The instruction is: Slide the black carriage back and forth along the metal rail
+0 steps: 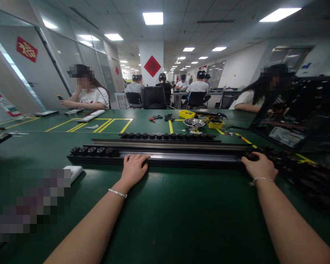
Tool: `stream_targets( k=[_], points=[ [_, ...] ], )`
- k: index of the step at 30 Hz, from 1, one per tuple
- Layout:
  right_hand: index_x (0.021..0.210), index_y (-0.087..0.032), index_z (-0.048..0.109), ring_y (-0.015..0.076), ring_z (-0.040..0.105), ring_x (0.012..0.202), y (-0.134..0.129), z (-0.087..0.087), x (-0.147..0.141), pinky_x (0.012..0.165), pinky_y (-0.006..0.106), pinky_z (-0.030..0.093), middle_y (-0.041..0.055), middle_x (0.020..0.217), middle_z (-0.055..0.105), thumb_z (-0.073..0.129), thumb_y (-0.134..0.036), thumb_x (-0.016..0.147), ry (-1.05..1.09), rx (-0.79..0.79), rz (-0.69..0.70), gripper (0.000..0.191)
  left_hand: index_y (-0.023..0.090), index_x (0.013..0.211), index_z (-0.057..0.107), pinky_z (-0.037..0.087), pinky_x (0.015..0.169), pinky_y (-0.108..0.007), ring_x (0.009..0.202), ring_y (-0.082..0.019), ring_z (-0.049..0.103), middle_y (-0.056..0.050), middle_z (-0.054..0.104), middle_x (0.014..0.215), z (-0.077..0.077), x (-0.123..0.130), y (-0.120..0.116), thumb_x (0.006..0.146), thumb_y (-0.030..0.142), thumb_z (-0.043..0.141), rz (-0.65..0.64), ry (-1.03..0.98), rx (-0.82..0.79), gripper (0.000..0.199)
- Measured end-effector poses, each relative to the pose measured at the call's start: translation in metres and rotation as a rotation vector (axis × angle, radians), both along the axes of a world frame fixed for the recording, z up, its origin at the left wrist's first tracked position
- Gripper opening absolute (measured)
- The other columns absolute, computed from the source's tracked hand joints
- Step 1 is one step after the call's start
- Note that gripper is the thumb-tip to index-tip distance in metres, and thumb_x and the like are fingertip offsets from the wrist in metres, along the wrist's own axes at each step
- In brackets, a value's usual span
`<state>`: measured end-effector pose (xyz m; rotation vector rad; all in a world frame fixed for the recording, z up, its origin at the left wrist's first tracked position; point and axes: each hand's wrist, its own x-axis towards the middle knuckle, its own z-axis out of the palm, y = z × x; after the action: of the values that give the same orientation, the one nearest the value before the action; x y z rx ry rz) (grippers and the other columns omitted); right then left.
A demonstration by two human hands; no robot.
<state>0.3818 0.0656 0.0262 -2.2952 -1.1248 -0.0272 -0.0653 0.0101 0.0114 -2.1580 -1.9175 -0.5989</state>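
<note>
A long black rail (192, 157) with a shiny channel lies crosswise before me. Several small black knob-like parts (100, 151) sit in a row in its left end. My left hand (134, 168) rests on the rail's near edge, its fingers curled over it. At the rail's right end, my right hand (261, 168) has thumb and fingers closed around a small dark part (250, 157), mostly hidden by the hand. Beside that hand lies a heap of similar black parts (302, 176). Behind the front rail are another rail (165, 143) and a row of black parts (166, 135).
Farther back on the green table (181, 212) are a metal bowl (194, 124), a yellow bin (187, 114), a screwdriver (154, 120) and black clips. A dark open-framed rack (280, 121) stands right. A white strip (74, 174) lies left. People sit across the table.
</note>
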Motion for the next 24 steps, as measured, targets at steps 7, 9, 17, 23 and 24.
stream_targets(
  k=[7,9,17,23,24],
  points=[
    [0.114,-0.024,0.056,0.0297,0.050,0.108,0.0011,0.0003,0.0048,0.092,0.042,0.036,0.0135,0.112,0.056,0.055,-0.047,0.065,0.044,0.029,-0.035,0.054,0.032,0.112,0.059,0.021,0.101,-0.045,0.102,-0.022,0.054,-0.001,0.065,0.098,-0.0005,-0.0004,0.0004,0.084,0.029,0.043,-0.002,-0.010,-0.006,0.033],
    [0.115,-0.024,0.055,0.0299,0.050,0.107,0.0013,0.0009,0.0062,0.092,0.042,0.036,0.0144,0.112,0.056,0.055,-0.047,0.065,0.050,0.019,-0.042,0.055,0.033,0.112,0.059,0.022,0.101,-0.045,0.102,-0.022,0.054,-0.001,0.066,0.099,-0.0004,-0.0004,0.0005,0.084,0.029,0.044,-0.001,-0.011,-0.007,0.033],
    [0.112,-0.025,0.057,0.0295,0.051,0.104,0.0018,0.0013,0.0081,0.092,0.044,0.037,0.0123,0.107,0.055,0.056,-0.047,0.065,0.070,0.047,-0.054,0.053,0.033,0.111,0.060,0.021,0.102,-0.045,0.101,-0.022,0.054,-0.001,0.066,0.099,-0.0005,-0.0004,0.0010,0.083,0.030,0.045,0.010,-0.032,-0.018,0.032],
    [0.112,-0.025,0.058,0.0305,0.052,0.103,0.0006,0.0020,0.0074,0.090,0.043,0.039,0.0128,0.107,0.055,0.056,-0.048,0.064,0.093,0.045,-0.072,0.053,0.032,0.110,0.061,0.023,0.101,-0.046,0.099,-0.022,0.055,-0.001,0.066,0.096,0.0002,-0.0006,0.0009,0.083,0.029,0.044,0.002,-0.031,-0.006,0.032],
    [0.111,-0.025,0.058,0.0306,0.052,0.103,0.0005,0.0020,0.0073,0.089,0.044,0.039,0.0126,0.105,0.056,0.056,-0.047,0.064,0.089,0.048,-0.069,0.052,0.032,0.110,0.061,0.023,0.101,-0.045,0.098,-0.022,0.055,-0.001,0.066,0.096,0.0005,-0.0005,0.0009,0.083,0.029,0.044,0.003,-0.033,-0.009,0.032]
  ],
)
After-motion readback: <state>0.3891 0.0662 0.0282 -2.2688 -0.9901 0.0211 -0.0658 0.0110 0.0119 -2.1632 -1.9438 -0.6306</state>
